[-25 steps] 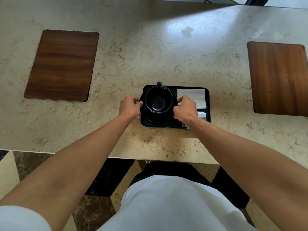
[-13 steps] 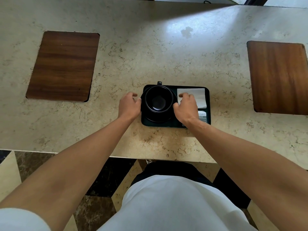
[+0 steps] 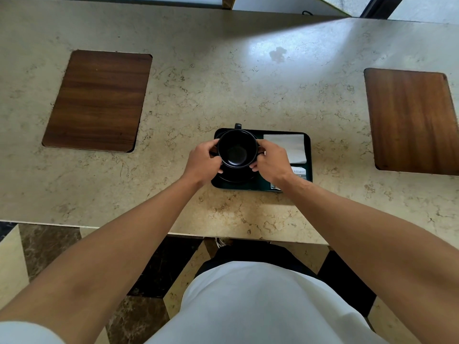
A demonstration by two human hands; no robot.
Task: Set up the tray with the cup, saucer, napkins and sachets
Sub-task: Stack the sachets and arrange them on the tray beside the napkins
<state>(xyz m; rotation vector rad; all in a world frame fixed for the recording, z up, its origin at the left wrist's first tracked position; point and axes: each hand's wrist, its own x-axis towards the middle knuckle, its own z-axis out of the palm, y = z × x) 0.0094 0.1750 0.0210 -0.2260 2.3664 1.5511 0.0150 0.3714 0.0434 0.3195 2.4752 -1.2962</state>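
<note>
A dark rectangular tray (image 3: 309,155) lies on the marble counter near its front edge. On its left half a black saucer (image 3: 236,177) carries a black cup (image 3: 237,151) whose handle points away from me. My left hand (image 3: 203,163) grips the cup's left side and my right hand (image 3: 271,162) grips its right side, fingers curled round the wall. A folded white napkin (image 3: 288,148) lies in the tray's far right part. Sachets (image 3: 299,173) show at the near right, partly hidden by my right wrist.
Two dark wooden panels are set into the counter, one at the far left (image 3: 98,100) and one at the far right (image 3: 409,120). The counter's front edge (image 3: 124,228) runs just below the tray. My legs and a patterned floor show beneath.
Both hands moved inward from the saucer's edges and now hold the cup's sides. The tray, napkin and sachets have stayed put.
</note>
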